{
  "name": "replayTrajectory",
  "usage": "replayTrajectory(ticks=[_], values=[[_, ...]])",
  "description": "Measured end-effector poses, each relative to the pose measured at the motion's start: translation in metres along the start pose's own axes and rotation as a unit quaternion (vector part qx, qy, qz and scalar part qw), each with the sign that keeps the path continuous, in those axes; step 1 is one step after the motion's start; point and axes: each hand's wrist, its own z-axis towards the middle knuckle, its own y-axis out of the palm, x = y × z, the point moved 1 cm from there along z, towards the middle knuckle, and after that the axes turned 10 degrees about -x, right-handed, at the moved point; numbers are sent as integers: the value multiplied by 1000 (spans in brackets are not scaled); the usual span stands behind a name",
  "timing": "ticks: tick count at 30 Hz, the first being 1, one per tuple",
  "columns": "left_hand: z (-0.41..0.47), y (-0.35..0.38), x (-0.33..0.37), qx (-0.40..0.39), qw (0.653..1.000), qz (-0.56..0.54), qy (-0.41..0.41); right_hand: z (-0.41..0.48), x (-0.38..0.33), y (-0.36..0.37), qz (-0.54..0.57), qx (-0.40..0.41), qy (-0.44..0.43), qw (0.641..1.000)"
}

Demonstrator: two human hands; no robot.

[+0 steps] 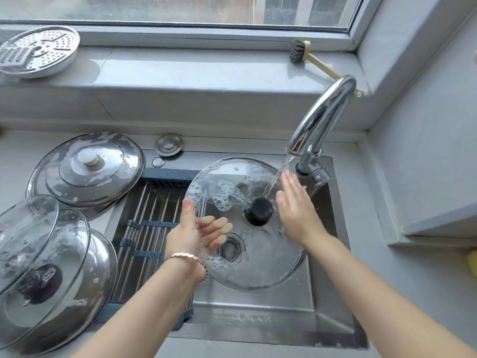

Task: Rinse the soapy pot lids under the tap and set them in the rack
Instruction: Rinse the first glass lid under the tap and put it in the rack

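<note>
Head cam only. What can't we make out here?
All head view:
- fingers of the left hand: under the wet glass lid, distorted by suds.
- stacked lids: cut off by the left edge, count unclear.
- brush handle: partly behind the tap.
- yellow object: cut off by the right edge, unidentifiable.
- rack near end: covered by the left forearm.

stacked lids [51, 254]: cut by left edge | brush [320, 65]: handle partly behind tap [327, 107]
</note>
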Motion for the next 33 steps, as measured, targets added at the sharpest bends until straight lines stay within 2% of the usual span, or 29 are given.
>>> replayTrajectory(ticks=[2, 5, 7, 8, 10, 13, 15, 17, 18, 19, 22, 23, 24, 27, 28, 29, 33], values=[[-3, 3, -2, -24, 999, 38, -1, 14, -1, -10, -18, -38, -19, 999], [-5, 14, -6, -57, 995, 79, -9, 18, -26, -18, -77, -117, -102, 985], [-4, 21, -8, -52, 994, 94, -8, 5, -46, -11, -126, -154, -135, 971], [-2, 23, -8, -43, 993, 113, 1, -6, -54, -2, -160, -141, -159, 964], [3, 24, -7, -13, 987, 159, 23, -30, -63, 21, -215, -47, -214, 952], [3, 25, -4, 0, 980, 196, 38, -33, -68, 29, -201, 25, -184, 962], [1, 29, -7, -22, 987, 159, 28, -13, -70, 19, -124, 18, -74, 989], [-1, 33, -9, -43, 990, 130, 28, 4, -74, 9, -63, 48, 35, 996], [1, 33, -8, -45, 990, 132, 31, 6, -77, 11, -58, 64, 39, 996], [3, 31, -7, -42, 989, 139, 29, 2, -80, 18, -67, 68, 8, 995], [12, 17, -3, -41, 990, 137, 7, -31, -87, 44, -99, 30, -146, 984], [13, 14, -4, -48, 991, 124, -1, -34, -84, 46, -102, 17, -165, 981], [12, 13, -5, -53, 993, 109, -7, -29, -81, 44, -97, 11, -159, 982], [6, 21, -10, -70, 995, 70, 8, 7, -78, 28, -16, 1, -19, 1000], [6, 23, -10, -75, 995, 67, 15, 14, -81, 24, -8, 14, -3, 1000], [7, 25, -9, -74, 995, 69, 21, 16, -85, 25, -28, 34, -23, 999], [15, 20, 4, -94, 995, 31, 29, -24, -69, 57, -128, 83, -251, 956]])
